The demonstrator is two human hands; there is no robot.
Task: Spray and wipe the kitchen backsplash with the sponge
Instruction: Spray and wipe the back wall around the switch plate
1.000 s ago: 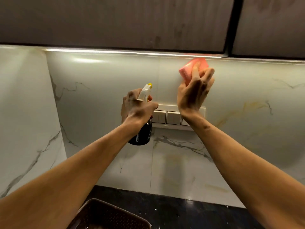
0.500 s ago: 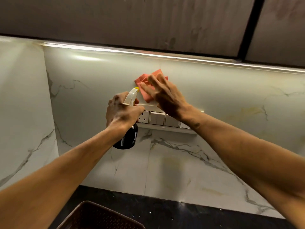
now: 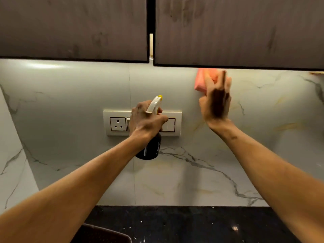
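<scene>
My right hand (image 3: 216, 100) presses a pink sponge (image 3: 201, 80) flat against the marble backsplash (image 3: 263, 130), high up just under the wall cabinets. Its fingers cover the sponge's right half. My left hand (image 3: 146, 119) grips a spray bottle (image 3: 151, 148) with a dark body, a white trigger head and a yellow nozzle tip. The bottle is held upright in front of the switch plate, nozzle towards the wall.
A cream switch and socket plate (image 3: 116, 124) is set in the backsplash behind my left hand. Dark wall cabinets (image 3: 228, 30) overhang the top. A black speckled counter (image 3: 192, 223) runs below, with the corner of a dark basket (image 3: 105, 234) at the bottom left. A side wall (image 3: 10, 155) closes the left.
My right hand has swept the sponge from just above the switch plate up and to the right, under the cabinet. The left hand keeps hold of the spray bottle.
</scene>
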